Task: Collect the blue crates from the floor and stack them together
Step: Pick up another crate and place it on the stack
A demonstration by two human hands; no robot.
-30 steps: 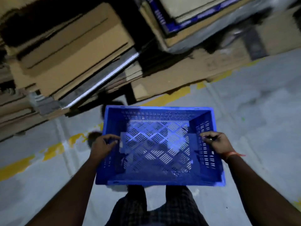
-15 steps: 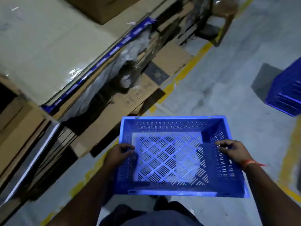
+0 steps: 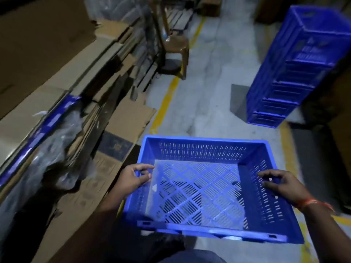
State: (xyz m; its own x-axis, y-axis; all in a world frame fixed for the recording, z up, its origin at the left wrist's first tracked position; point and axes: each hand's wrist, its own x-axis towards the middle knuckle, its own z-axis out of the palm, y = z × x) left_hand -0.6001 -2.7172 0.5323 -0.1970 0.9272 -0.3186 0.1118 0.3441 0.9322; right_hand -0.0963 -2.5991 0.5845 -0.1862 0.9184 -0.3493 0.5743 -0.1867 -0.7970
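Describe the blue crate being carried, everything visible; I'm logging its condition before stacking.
The blue crate looks like moulded plastic: open-topped, rectangular, empty, with slotted walls and a diamond-lattice perforated floor. It is held roughly level above the grey floor. The left hand grips its left rim and the right hand its right rim. No damage shows, though the picture is dim.

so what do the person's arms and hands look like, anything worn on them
Both forearms are bare, with no sleeves in view and no gloves on either hand. The right hand has a thin orange-red thread band tied round its wrist. The left hand and its wrist show nothing worn.
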